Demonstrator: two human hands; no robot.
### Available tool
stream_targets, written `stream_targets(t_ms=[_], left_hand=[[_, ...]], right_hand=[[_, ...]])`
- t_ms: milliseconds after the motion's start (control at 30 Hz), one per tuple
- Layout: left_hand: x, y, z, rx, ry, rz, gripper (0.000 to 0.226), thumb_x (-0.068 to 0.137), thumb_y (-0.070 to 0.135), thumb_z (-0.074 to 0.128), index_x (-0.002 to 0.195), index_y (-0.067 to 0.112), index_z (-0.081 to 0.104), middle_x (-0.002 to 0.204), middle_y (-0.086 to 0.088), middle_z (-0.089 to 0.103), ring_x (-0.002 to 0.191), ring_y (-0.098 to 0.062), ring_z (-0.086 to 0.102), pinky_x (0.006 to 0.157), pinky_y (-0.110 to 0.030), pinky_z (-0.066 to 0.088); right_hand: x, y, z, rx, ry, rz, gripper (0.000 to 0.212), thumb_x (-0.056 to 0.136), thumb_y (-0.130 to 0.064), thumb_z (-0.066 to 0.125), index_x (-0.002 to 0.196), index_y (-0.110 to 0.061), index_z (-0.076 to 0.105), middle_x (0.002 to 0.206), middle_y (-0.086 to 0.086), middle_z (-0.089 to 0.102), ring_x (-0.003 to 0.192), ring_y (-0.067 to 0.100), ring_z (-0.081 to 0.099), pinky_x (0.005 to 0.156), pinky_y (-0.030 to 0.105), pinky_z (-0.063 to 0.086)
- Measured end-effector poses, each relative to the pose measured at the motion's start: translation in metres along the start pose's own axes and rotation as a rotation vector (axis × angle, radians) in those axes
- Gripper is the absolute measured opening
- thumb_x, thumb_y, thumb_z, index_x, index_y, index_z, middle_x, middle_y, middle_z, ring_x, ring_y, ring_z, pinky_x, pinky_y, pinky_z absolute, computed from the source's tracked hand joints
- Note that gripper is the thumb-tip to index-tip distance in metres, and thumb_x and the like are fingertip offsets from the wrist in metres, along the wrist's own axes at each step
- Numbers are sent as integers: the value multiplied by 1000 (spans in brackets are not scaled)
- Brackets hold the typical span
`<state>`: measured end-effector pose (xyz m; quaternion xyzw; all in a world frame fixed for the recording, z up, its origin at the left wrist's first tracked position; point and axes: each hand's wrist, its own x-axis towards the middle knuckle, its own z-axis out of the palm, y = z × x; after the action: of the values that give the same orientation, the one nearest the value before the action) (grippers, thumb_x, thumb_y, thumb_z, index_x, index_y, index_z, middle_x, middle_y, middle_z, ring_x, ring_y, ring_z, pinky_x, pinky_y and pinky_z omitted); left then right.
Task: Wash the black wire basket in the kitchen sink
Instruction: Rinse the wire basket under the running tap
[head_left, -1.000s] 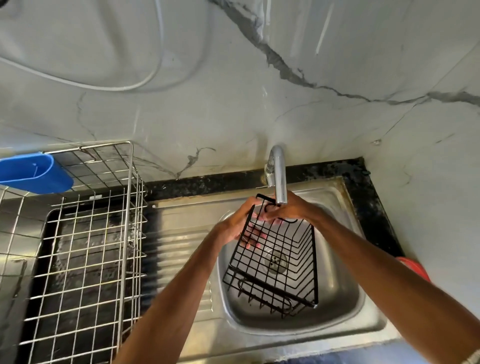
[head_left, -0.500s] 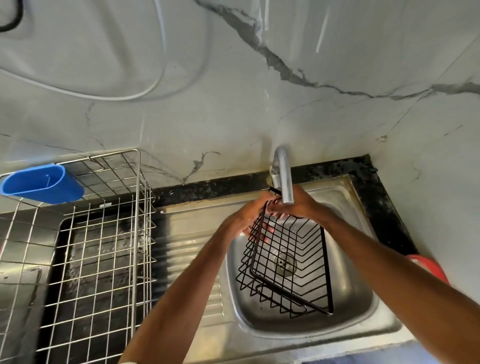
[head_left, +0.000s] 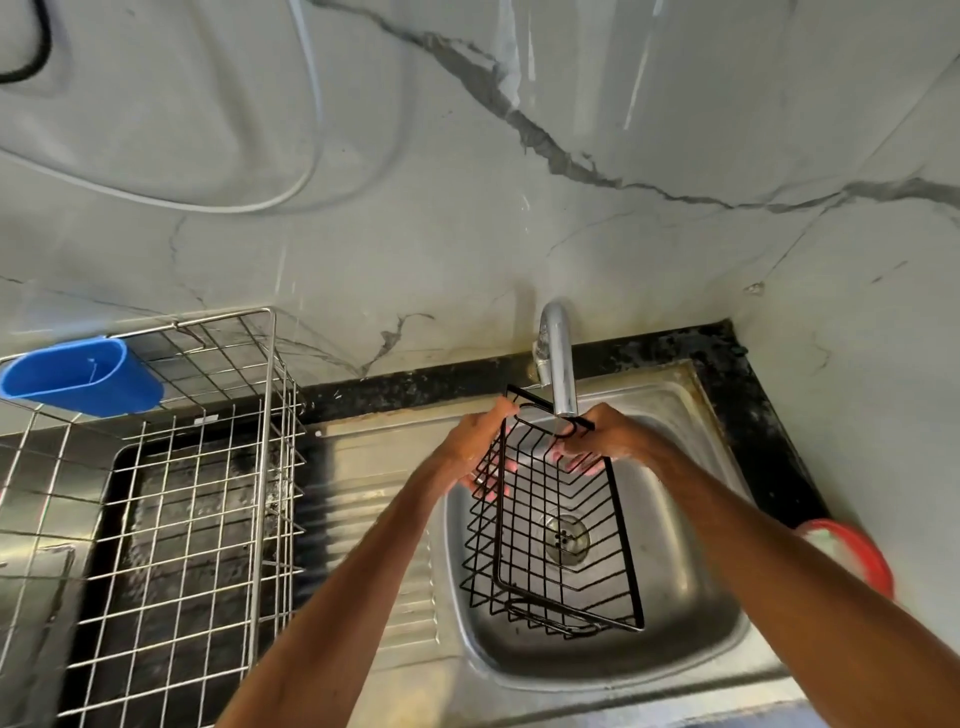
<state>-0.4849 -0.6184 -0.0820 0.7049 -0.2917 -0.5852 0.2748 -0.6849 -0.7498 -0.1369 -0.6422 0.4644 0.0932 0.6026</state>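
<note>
The black wire basket (head_left: 550, 525) hangs tilted over the steel sink (head_left: 675, 613), its far end lifted under the chrome tap (head_left: 558, 364). My left hand (head_left: 475, 449) grips the basket's upper left side, fingers showing through the wires. My right hand (head_left: 605, 441) holds the top right rim right below the spout. A thin stream of water seems to fall onto the rim between my hands. The basket's lower end sits down in the basin, above the drain (head_left: 566, 538).
A silver wire dish rack (head_left: 197, 493) stands on the left, with a blue plastic cup holder (head_left: 78, 376) hooked on its back edge. The ribbed drainboard (head_left: 374, 493) lies between rack and basin. A red-rimmed object (head_left: 852, 561) sits at the right. Marble wall rises behind.
The basket has swung so its open side faces more to the right, and my hands have shifted slightly along its top end under the tap. The view moved a little down.
</note>
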Motion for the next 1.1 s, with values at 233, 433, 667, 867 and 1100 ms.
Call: stream_targets(t_ms=[233, 433, 667, 867, 1100], left_hand=[[-7, -6, 0, -69, 78, 36, 98, 70, 96, 44, 144, 33, 57, 160, -9, 44, 134, -42, 57, 96, -75, 51], [-19, -3, -5, 1, 135, 76, 115, 64, 103, 42, 144, 22, 57, 154, -7, 50, 124, -33, 65, 102, -63, 51], [-22, -5, -10, 96, 123, 83, 92, 67, 92, 48, 132, 27, 58, 125, 6, 57, 115, -23, 67, 96, -59, 56], [-21, -10, -17, 47, 201, 57, 77, 92, 72, 54, 145, 17, 48, 137, -3, 53, 110, -18, 58, 86, -40, 50], [-20, -15, -6, -91, 117, -111, 84, 94, 67, 59, 155, 14, 35, 161, -15, 32, 129, -37, 52, 63, -45, 63]], right_hand=[[-8, -11, 6, 25, 85, 7, 23, 89, 2, 71, 111, 6, 69, 101, 23, 75, 89, 32, 76, 85, 45, 61], [-21, -36, 24, -263, 375, -6, 28, 81, -13, 84, 102, -3, 69, 92, 9, 69, 69, 4, 60, 60, 9, 47], [-19, -47, 47, -75, 501, -52, 53, 76, -27, 88, 112, -10, 53, 104, 9, 61, 95, 23, 64, 82, 38, 58], [-13, -20, 21, 277, 163, 31, 38, 89, -24, 75, 116, 1, 65, 104, 22, 75, 91, 36, 75, 86, 53, 60], [-18, -24, 35, 213, 198, 85, 30, 109, -18, 44, 113, 5, 63, 92, 21, 76, 81, 33, 76, 76, 47, 63]])
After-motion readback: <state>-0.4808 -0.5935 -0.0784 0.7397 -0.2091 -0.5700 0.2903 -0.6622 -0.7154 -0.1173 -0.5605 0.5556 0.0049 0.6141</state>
